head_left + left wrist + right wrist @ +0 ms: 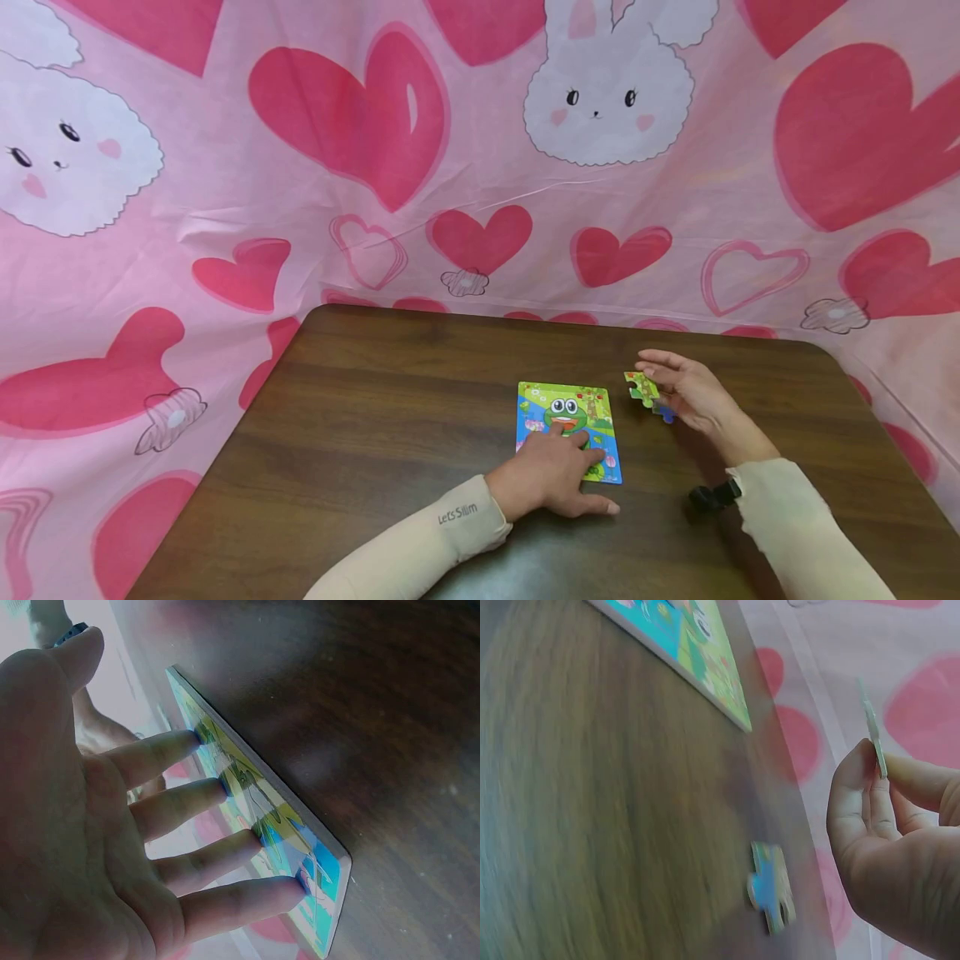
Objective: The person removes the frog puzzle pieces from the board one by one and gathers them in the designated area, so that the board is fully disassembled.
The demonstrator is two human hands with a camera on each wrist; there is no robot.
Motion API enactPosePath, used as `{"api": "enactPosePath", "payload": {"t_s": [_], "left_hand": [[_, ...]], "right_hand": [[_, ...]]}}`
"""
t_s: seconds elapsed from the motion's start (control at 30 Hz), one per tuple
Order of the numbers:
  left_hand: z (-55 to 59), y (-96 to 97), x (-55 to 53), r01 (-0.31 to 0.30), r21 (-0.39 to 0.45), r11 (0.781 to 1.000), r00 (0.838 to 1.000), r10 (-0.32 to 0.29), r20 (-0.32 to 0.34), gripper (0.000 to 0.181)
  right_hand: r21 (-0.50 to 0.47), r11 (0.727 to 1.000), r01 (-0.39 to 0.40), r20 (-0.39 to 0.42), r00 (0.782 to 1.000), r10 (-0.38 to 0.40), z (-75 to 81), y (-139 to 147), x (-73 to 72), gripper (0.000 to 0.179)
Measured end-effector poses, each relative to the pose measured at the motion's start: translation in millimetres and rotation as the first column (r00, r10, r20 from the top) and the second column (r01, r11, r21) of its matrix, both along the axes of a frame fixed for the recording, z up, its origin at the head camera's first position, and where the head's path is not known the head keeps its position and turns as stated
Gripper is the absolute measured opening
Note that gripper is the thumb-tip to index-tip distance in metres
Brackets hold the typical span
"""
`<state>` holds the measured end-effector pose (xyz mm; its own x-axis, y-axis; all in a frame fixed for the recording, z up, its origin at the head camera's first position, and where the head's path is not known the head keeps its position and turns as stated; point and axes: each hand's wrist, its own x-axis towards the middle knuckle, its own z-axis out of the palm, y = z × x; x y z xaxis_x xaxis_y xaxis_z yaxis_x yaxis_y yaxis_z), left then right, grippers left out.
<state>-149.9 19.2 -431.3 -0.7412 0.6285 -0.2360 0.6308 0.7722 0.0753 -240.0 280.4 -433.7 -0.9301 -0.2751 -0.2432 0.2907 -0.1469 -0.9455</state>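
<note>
A frog jigsaw puzzle [600,408] in a thin flat board lies on the brown table. My left hand [551,472] is over its lower part, spread fingers touching the picture, thumb out to the side; in the left wrist view the fingertips rest on the puzzle face [255,795]. To the right of the board, my right hand [693,396] pinches a green puzzle piece [642,387] between thumb and fingers, raised above the table. The right wrist view shows that held piece [873,731] edge-on. Below it a loose blue-and-green puzzle piece [771,889] lies on the tabletop.
The wooden table [360,450] ends at a back edge against a pink cloth [510,183] printed with hearts and rabbits. A black band [716,496] sits on the right wrist. Wood surface extends left of the board.
</note>
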Motion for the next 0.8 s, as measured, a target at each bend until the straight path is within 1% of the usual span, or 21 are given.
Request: {"api": "enactPosePath", "payload": {"t_s": [0.13,0.27,0.43,0.6,0.73,0.8], "left_hand": [[-0.3,0.2,0.2,0.002,0.005,1.0,1.0,-0.002,0.006,0.073],[0.0,-0.3,0.7,0.001,0.002,1.0,1.0,-0.001,0.004,0.073],[0.9,-0.8,0.7,-0.002,-0.002,1.0,1.0,0.002,0.007,0.073],[0.1,-0.9,0.4,0.004,0.006,1.0,1.0,-0.004,0.003,0.073],[-0.7,-1.1,-0.2,0.006,0.007,1.0,1.0,-0.006,0.002,0.073],[-1.1,-1.1,-0.5,0.009,0.005,1.0,1.0,-0.009,-0.001,0.073]], "right_hand": [[-0.003,1.0,0.02,-0.021,1.0,-0.02,1.7,19,2.6,0.029],[-0.014,1.0,0.018,-0.035,0.999,-0.019,1.5,40,5.5,0.032],[-0.055,0.998,0.025,-0.033,0.999,-0.027,0.3,66,9.2,0.036],[-0.031,0.999,0.038,-0.05,0.998,-0.039,-0.9,92,13.4,0.038],[-0.009,0.997,0.077,-0.056,0.995,-0.077,-3.6,113,18.1,0.038],[0.01,0.994,0.105,-0.043,0.994,-0.104,-4.6,123,21.4,0.037]]}}
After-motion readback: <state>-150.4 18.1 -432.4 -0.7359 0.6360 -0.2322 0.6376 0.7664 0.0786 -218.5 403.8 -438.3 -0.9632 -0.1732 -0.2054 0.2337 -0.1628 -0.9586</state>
